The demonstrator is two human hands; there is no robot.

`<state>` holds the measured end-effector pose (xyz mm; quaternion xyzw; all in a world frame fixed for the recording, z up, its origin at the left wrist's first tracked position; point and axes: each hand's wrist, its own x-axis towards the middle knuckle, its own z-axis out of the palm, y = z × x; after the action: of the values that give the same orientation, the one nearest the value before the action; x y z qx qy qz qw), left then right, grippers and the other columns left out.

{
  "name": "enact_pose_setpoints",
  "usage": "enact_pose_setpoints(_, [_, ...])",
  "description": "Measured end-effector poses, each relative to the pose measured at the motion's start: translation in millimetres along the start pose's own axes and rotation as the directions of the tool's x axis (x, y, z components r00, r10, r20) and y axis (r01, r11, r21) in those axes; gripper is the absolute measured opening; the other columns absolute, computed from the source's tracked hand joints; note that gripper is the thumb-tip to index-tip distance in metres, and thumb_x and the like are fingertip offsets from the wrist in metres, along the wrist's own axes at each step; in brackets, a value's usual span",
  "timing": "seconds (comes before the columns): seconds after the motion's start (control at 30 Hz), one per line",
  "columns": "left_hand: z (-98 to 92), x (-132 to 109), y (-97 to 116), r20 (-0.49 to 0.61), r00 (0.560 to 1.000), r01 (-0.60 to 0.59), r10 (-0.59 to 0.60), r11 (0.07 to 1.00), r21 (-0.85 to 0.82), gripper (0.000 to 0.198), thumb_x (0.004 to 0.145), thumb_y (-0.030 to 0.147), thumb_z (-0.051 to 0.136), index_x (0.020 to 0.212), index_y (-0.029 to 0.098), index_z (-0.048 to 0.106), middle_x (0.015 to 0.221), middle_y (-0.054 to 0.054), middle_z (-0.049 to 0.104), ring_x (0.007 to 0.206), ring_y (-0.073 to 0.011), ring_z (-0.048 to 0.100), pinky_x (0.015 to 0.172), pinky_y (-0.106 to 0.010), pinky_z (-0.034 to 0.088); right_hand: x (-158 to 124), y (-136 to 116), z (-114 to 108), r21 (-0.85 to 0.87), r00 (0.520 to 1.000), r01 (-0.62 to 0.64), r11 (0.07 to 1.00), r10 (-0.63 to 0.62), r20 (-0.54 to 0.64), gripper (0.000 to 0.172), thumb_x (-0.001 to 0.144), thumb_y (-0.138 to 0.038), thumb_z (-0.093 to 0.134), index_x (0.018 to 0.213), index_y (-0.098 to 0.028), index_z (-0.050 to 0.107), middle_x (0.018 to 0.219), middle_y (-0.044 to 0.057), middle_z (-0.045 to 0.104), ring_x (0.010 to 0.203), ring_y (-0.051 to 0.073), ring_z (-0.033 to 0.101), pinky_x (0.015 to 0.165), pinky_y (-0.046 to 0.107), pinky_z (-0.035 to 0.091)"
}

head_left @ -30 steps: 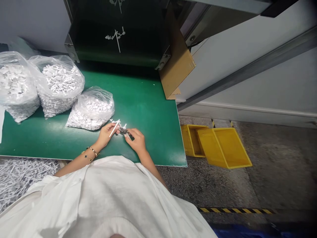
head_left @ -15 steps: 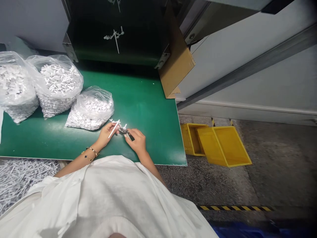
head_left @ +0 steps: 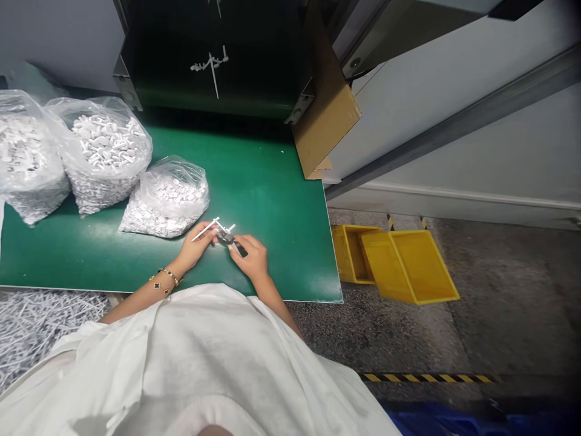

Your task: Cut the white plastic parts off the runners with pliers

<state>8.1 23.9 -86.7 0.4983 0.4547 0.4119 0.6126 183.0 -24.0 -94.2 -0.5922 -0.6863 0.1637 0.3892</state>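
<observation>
Over the green table [head_left: 254, 206], my left hand [head_left: 194, 243] is closed on a white plastic sprue [head_left: 206, 228], whose long stem points to the lower left. My right hand [head_left: 252, 255] is wrapped round a small pair of cutting pliers [head_left: 233, 243]. The dark jaws of the pliers meet the sprue between my hands; whether they are closed on it I cannot tell. Just left of my hands stands a clear bag of white plastic pieces [head_left: 163, 200].
Two more bags of white parts, a middle one [head_left: 106, 151] and a far-left one [head_left: 27, 163], stand on the table. Another sprue [head_left: 212, 66] lies on the dark conveyor belt [head_left: 181, 91]. A cardboard piece [head_left: 324, 139] borders the belt. Yellow crates [head_left: 408, 266] sit on the floor.
The sprue has turned in my left hand: its stem now lies flatter, and some small branches at its left end no longer show. My right hand and the pliers have barely moved.
</observation>
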Motion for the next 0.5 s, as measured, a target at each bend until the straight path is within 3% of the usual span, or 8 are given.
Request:
enact_pose_setpoints(0.2, [0.4, -1, 0, -0.008, 0.999, -0.052, 0.053, 0.998, 0.044, 0.023, 0.085, 0.041, 0.056, 0.088, 0.019, 0.056, 0.064, 0.004, 0.054, 0.062, -0.0111, 0.053, 0.065, -0.023, 0.043, 0, -1, 1, -0.01, 0.999, 0.014, 1.0, -0.013, 0.049, 0.019, 0.08, -0.028, 0.057, 0.095, -0.023, 0.067, 0.078, 0.001, 0.065, 0.073, 0.015, 0.061, 0.071, 0.026, 0.049])
enact_pose_setpoints(0.3, [-2.2, -2, 1, -0.009, 0.999, -0.047, 0.049, 0.987, 0.155, 0.02, 0.087, 0.039, 0.05, 0.084, 0.019, 0.052, 0.058, 0.005, 0.048, 0.055, -0.0111, 0.049, 0.059, -0.023, 0.041, 0, -2, 2, -0.05, 0.996, 0.048, 0.998, -0.044, 0.071, 0.019, 0.079, -0.027, 0.059, 0.096, -0.023, 0.068, 0.081, 0.001, 0.066, 0.074, 0.016, 0.061, 0.072, 0.026, 0.048])
enact_pose_setpoints(0.4, [-8.4, -4, 11, 0.02, 0.999, 0.036, -0.046, 0.938, 0.344, 0.018, 0.085, 0.035, 0.05, 0.078, 0.018, 0.051, 0.054, 0.005, 0.047, 0.049, -0.0115, 0.047, 0.054, -0.024, 0.038, 0, -2, 2, -0.096, 0.995, 0.062, 0.993, -0.054, 0.081, 0.02, 0.079, -0.027, 0.059, 0.096, -0.023, 0.068, 0.082, 0.001, 0.066, 0.075, 0.016, 0.061, 0.072, 0.027, 0.048])
enact_pose_setpoints(0.5, [-18.4, -10, 34, 0.147, 0.971, 0.102, -0.189, 0.88, 0.463, 0.016, 0.083, 0.032, 0.053, 0.076, 0.017, 0.052, 0.054, 0.005, 0.05, 0.048, -0.0116, 0.049, 0.053, -0.025, 0.037, 0, -3, 2, -0.119, 0.994, 0.056, 0.991, -0.045, 0.096, 0.021, 0.08, -0.028, 0.059, 0.097, -0.023, 0.068, 0.082, 0.001, 0.066, 0.076, 0.016, 0.061, 0.073, 0.027, 0.047])
